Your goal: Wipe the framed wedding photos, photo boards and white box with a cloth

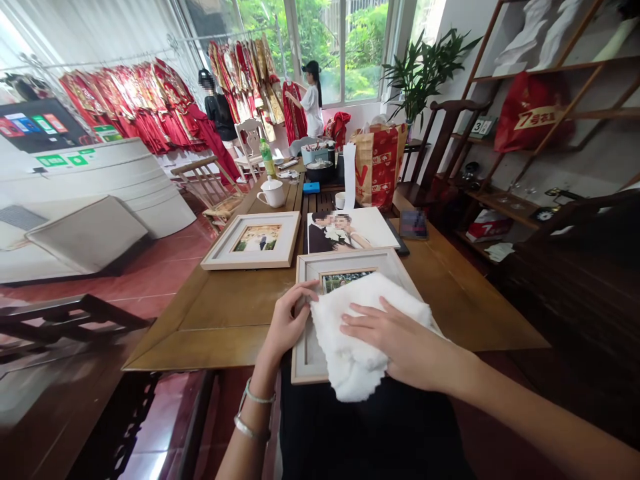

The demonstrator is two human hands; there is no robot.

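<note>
A pale wooden picture frame (313, 263) lies at the table's near edge, partly over my lap. A fluffy white cloth (357, 333) covers most of its glass. My right hand (400, 343) lies flat on the cloth, fingers stretched out and pressing it down. My left hand (289, 320) grips the frame's left border, fingers curled over its edge. A small photo (345, 279) shows above the cloth.
A second framed photo (255, 240) and an unframed wedding print (350, 230) lie further up the wooden table (230, 313). Beyond are a white cup (273, 193), a pot, a red paper bag (380, 163). Two people stand by racks of red garments. Chairs and shelves flank the table.
</note>
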